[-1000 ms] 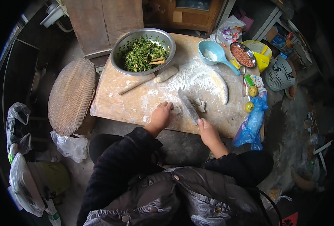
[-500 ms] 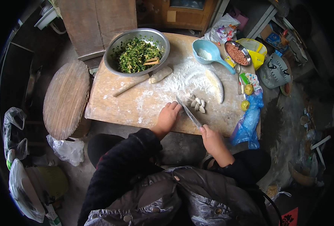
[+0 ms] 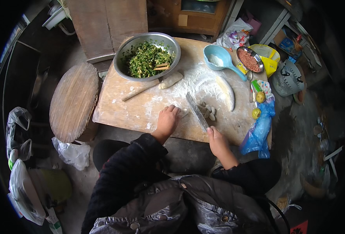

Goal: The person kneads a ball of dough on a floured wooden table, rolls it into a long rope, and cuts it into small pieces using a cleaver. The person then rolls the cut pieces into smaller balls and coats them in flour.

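My right hand (image 3: 217, 140) grips the knife (image 3: 197, 112); my left hand (image 3: 168, 120) holds the dough (image 3: 184, 112) on the near side of the board (image 3: 121, 113), left of cut pieces (image 3: 208, 110). I should keep my knuckles clear and slice evenly.

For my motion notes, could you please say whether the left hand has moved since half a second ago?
Yes, the left hand has shifted left, closer to the unmoved rolling pin.

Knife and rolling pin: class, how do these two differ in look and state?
The knife is flat and grey; the rolling pin is round and wooden. The right hand holds the knife; the rolling pin lies on the table. Both are long.
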Motion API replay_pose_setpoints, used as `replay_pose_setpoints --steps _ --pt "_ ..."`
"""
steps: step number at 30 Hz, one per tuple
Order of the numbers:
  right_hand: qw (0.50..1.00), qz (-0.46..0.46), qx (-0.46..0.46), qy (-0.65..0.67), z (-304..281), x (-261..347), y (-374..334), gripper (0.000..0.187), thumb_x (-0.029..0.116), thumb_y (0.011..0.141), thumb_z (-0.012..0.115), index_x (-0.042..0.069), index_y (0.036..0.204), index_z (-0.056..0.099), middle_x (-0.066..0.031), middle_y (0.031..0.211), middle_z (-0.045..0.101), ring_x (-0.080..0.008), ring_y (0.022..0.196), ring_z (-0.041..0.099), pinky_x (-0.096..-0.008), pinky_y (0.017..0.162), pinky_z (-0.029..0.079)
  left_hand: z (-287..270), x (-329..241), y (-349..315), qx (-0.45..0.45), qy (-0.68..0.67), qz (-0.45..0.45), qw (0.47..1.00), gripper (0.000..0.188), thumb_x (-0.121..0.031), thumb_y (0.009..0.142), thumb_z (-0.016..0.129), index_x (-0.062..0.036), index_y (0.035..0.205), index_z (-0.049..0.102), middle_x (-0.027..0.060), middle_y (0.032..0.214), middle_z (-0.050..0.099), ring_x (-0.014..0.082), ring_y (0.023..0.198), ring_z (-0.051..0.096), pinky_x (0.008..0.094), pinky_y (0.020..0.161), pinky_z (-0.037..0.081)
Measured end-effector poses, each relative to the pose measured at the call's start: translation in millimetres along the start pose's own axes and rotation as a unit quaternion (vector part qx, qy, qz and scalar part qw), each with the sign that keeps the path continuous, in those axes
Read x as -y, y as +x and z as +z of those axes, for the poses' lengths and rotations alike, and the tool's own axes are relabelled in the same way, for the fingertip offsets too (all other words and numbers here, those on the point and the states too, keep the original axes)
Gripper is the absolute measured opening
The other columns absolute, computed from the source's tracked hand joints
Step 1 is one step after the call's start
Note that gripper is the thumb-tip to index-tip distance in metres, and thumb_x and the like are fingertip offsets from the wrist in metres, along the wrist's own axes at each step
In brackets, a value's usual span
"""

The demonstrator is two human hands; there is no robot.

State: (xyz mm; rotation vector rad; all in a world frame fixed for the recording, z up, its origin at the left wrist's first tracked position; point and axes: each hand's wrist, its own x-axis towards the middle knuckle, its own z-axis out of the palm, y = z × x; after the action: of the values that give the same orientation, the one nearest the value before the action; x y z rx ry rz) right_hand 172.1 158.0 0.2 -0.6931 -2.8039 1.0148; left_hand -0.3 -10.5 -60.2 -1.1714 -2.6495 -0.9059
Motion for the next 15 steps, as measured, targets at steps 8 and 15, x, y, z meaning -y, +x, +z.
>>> replay_pose_setpoints --steps 8,15 --pt "0.987 0.031 0.103 -0.116 -14.1 26.8 -4.6 0.038 0.039 0.103 0.038 0.008 0.103 0.06 -0.0255 0.082 0.066 -0.0476 0.08 0.062 -0.0567 0.069 0.048 7.6 4.1 -1.1 0.03 -0.045 0.04 0.998 0.025 -0.008 0.075 0.064 -0.0076 0.1 0.062 0.0121 0.1 0.059 0.0355 0.097 0.056 0.0411 0.083 0.048" --pt "0.991 0.028 0.076 -0.106 22.1 21.7 13.4 0.04 0.04 0.103 0.036 0.008 0.097 0.059 -0.025 0.082 0.066 -0.0474 0.079 0.063 -0.0573 0.068 0.048 10.4 -0.7 -1.3 0.015 -0.106 -0.014 0.994 0.02 -0.007 0.079 0.061 -0.0054 0.099 0.061 0.0152 0.1 0.059 0.0379 0.095 0.056 0.0438 0.084 0.048"
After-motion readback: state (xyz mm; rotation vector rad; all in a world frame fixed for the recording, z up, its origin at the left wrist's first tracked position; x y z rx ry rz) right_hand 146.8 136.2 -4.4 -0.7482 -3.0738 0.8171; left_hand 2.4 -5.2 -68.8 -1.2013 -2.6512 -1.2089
